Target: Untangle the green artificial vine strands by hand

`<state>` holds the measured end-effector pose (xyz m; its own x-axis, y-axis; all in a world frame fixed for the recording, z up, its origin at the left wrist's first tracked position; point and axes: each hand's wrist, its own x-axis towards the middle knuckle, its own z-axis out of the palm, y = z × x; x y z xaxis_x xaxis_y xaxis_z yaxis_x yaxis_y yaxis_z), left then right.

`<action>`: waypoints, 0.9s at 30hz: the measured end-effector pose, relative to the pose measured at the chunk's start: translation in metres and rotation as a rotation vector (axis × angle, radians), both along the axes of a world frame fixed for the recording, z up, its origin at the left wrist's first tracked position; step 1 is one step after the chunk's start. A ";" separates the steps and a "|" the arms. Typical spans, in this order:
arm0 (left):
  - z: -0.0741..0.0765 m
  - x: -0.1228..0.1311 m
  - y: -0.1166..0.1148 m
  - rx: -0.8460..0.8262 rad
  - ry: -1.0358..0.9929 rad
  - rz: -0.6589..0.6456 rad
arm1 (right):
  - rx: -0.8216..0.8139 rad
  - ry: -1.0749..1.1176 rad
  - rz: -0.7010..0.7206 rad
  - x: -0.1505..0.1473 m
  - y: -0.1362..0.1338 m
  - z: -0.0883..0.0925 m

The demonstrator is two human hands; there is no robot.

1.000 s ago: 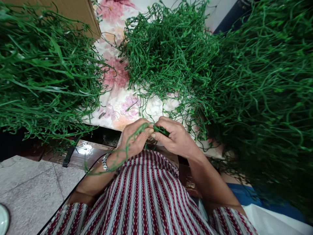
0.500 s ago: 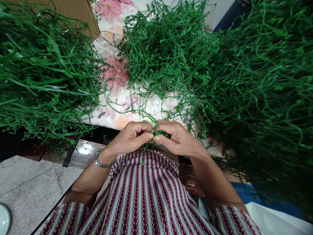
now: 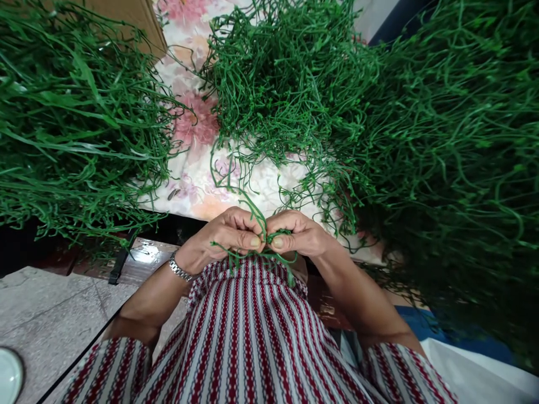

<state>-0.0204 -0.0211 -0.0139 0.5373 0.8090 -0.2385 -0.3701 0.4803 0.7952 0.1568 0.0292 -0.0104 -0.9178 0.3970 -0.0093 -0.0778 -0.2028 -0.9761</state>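
Observation:
Side by side above the striped apron, my two hands pinch a few thin green branching plastic stems (image 3: 255, 209). My left hand (image 3: 231, 233), with a metal watch at its wrist, grips them between thumb and curled fingers. Close on its right, my right hand (image 3: 300, 234) has thumb and forefinger closed on the stems at a short distance. One long stem curves up and left over the cloth, and shorter ends hang below the thumbs. The exact point where the stems meet is partly hidden by the fingers.
Large heaps of similar stems lie on the left (image 3: 76, 129), at the back middle (image 3: 290, 84) and along the right (image 3: 455, 140). A floral cloth (image 3: 189, 193) covers the table. A cardboard box (image 3: 138, 22) stands at the back left; a pale round object (image 3: 9, 376) is at lower left.
My thumbs have moved slightly apart. The long stem has swung right and more upright, and the short ends now spread sideways below my hands.

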 end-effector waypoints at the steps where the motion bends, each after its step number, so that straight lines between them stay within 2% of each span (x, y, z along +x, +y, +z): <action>1: -0.002 -0.001 0.000 0.012 -0.045 -0.016 | -0.036 0.040 0.018 0.000 -0.002 0.000; 3: -0.005 -0.002 0.000 0.042 -0.141 -0.006 | -0.083 0.124 0.067 0.000 -0.005 0.003; 5: -0.004 -0.002 0.000 0.057 -0.178 0.065 | -0.054 0.158 0.041 0.002 -0.006 0.007; 9: 0.004 0.000 0.000 0.092 -0.013 0.242 | 0.182 0.052 -0.302 0.010 0.001 0.016; 12: 0.006 0.004 0.000 0.175 0.119 0.354 | 0.242 -0.057 -0.428 0.011 0.006 0.019; 15: 0.003 0.009 -0.001 0.236 0.204 0.431 | 0.151 -0.167 -0.413 0.003 0.001 0.019; 17: 0.001 0.013 -0.002 0.237 0.230 0.459 | 0.159 -0.246 -0.390 -0.003 -0.005 0.018; 22: 0.000 0.017 -0.002 0.194 0.213 0.492 | 0.343 -0.438 -0.416 -0.010 -0.017 0.013; 27: -0.005 0.019 -0.005 0.197 0.223 0.538 | 0.503 -0.485 -0.421 -0.008 -0.021 0.011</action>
